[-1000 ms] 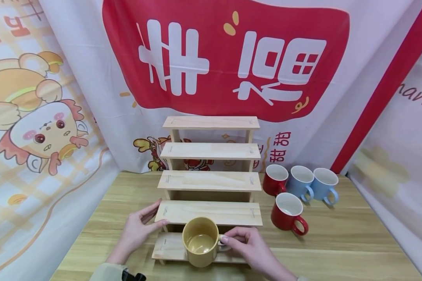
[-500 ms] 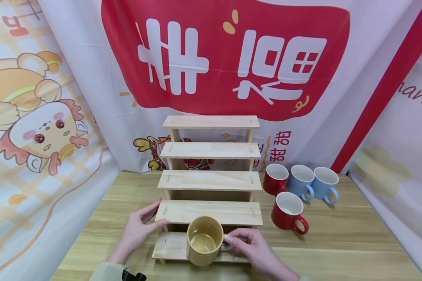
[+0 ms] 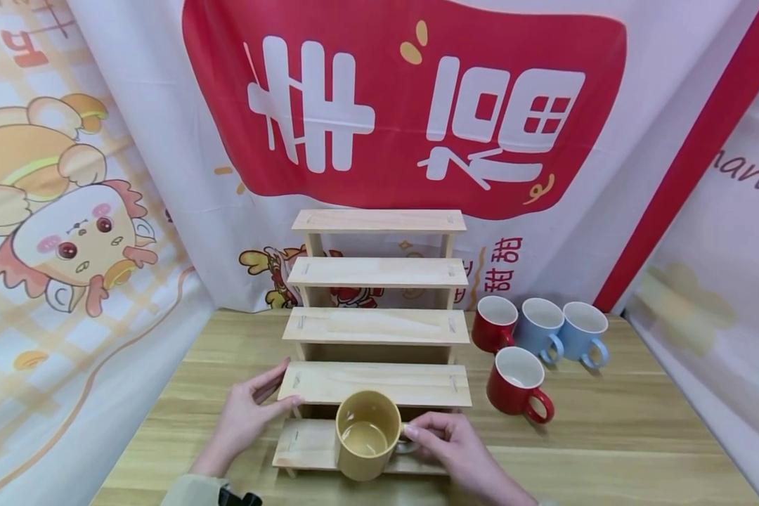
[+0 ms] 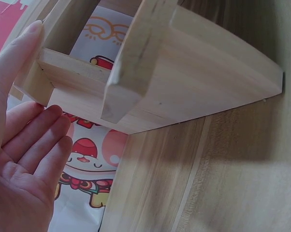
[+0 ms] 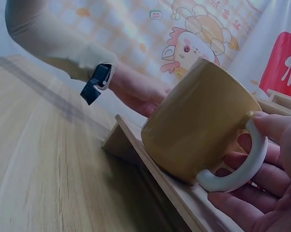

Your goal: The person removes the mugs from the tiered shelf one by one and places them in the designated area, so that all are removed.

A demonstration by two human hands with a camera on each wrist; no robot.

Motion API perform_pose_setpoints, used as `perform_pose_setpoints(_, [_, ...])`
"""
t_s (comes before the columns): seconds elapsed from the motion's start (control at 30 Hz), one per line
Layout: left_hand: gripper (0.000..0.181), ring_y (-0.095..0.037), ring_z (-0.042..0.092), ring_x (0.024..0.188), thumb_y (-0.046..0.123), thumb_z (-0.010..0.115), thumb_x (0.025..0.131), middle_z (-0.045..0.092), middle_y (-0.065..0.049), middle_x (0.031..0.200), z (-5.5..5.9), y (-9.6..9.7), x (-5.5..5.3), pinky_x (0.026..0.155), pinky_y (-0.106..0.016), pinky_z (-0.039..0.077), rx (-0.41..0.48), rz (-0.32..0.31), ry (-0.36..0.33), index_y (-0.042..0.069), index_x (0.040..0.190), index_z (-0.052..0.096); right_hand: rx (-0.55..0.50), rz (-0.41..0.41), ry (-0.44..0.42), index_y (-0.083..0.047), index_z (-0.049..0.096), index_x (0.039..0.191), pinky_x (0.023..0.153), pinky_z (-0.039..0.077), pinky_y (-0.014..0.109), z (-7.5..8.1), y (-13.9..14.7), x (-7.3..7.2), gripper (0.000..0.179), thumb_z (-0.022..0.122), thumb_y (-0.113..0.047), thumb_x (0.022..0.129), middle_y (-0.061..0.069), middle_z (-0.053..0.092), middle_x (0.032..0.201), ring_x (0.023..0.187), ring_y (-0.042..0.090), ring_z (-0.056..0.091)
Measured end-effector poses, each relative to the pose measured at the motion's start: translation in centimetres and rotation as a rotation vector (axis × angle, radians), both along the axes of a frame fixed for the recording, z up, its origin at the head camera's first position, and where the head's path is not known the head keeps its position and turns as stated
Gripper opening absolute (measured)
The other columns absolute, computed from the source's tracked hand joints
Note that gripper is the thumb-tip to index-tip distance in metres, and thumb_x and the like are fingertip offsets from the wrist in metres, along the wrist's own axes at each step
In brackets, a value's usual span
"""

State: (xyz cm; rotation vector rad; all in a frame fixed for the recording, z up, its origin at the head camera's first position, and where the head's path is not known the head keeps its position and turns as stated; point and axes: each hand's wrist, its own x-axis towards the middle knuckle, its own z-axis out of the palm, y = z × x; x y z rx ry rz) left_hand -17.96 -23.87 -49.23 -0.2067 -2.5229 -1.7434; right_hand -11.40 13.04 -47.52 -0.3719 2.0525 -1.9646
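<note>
A yellow mug point(image 3: 367, 436) with a pale handle is upright on the lowest step of a wooden tiered shelf point(image 3: 373, 325). My right hand point(image 3: 445, 446) holds it by the handle point(image 5: 237, 176), thumb on top and fingers curled through and under, as the right wrist view shows. At the shelf's left side my left hand point(image 3: 247, 418) grips the end of the second step from the bottom, thumb at its front corner and fingers at its back corner. In the left wrist view the thumb point(image 4: 22, 48) lies along the plank's edge.
Right of the shelf stand two red mugs, one at the back point(image 3: 495, 323) and one nearer point(image 3: 515, 381). Two light blue mugs point(image 3: 540, 329) stand beside the back one. Printed cloth point(image 3: 405, 105) hangs behind and at both sides of the wooden table point(image 3: 607, 450).
Between one second and half a second ago the yellow mug slid slightly right along the lowest step, with my right hand on its handle. Since then it has stayed put. My left hand keeps its place.
</note>
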Motion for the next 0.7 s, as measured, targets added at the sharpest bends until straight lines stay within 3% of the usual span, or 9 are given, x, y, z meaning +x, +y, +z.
perform_pose_setpoints(0.23, [0.081, -0.029, 0.054, 0.131, 0.032, 0.091, 0.076, 0.053, -0.011, 0.146, -0.1, -0.1, 0.1, 0.107, -0.033, 0.044, 0.006, 0.003, -0.011, 0.004, 0.143, 0.056, 0.032, -0.005, -0.008, 0.001, 0.074, 0.106, 0.078, 0.060, 0.026, 0.3, 0.5, 0.1, 0.022, 0.068, -0.020, 0.100, 0.013, 0.072, 0.099, 0.087, 0.015, 0.065])
perform_pose_setpoints(0.4, [0.081, -0.029, 0.054, 0.131, 0.032, 0.091, 0.075, 0.053, -0.010, 0.146, -0.1, -0.1, 0.1, 0.107, -0.034, 0.044, 0.018, 0.004, -0.019, 0.005, 0.143, 0.056, 0.089, -0.019, 0.062, -0.004, 0.075, 0.105, 0.075, 0.058, 0.026, 1.2, 1.3, 0.3, 0.019, 0.069, -0.021, 0.100, 0.011, 0.073, 0.095, 0.084, 0.017, 0.063])
perform_pose_setpoints(0.7, [0.081, -0.029, 0.054, 0.131, 0.032, 0.091, 0.075, 0.053, -0.010, 0.146, -0.1, -0.1, 0.1, 0.107, -0.033, 0.043, 0.019, 0.002, -0.014, 0.006, 0.143, 0.056, 0.019, -0.004, 0.054, 0.004, 0.072, 0.109, 0.085, 0.062, 0.036, 3.0, 3.5, 0.5, 0.023, 0.066, -0.016, 0.102, 0.015, 0.072, 0.104, 0.094, 0.025, 0.070])
